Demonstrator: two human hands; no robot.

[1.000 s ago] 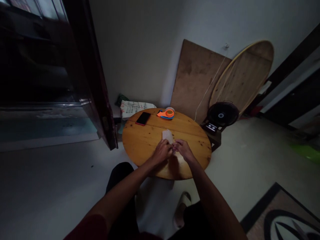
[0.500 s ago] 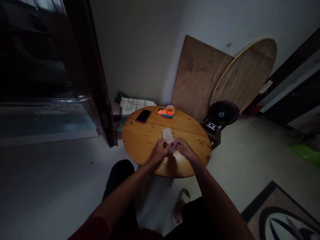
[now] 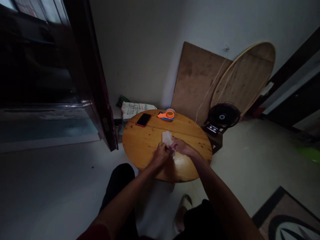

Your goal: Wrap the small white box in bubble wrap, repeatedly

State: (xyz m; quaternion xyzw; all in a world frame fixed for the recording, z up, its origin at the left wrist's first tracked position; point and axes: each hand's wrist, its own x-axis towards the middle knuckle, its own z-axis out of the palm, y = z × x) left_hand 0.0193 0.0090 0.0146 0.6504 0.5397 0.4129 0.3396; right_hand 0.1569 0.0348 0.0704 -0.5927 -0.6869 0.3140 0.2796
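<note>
A small whitish, translucent plastic piece (image 3: pixel 166 136), perhaps a packet, is held low over the middle of the round wooden table (image 3: pixel 140 146). My left hand (image 3: pixel 162 154) is closed, its fingers curled at the near end of this plastic. From the right, my right hand (image 3: pixel 182 146) meets it, fingers bent and pressed on the same plastic close to the left fingertips. The exact grip points are small and partly hidden by the fingers.
On the table's far side are a phone (image 3: pixel 143 119) and an orange and blue tape dispenser (image 3: pixel 167 115). A white printed sack (image 3: pixel 136 109) sits behind. To the right, a black round fan-like device (image 3: pixel 223 115) stands on a stool (image 3: pixel 217 138); boards (image 3: pixel 200 76) lean on the wall.
My right fingers have shifted down and across toward the left fingertips, over the plastic. The whole view has tipped up slightly. The phone and tape dispenser stay in place.
</note>
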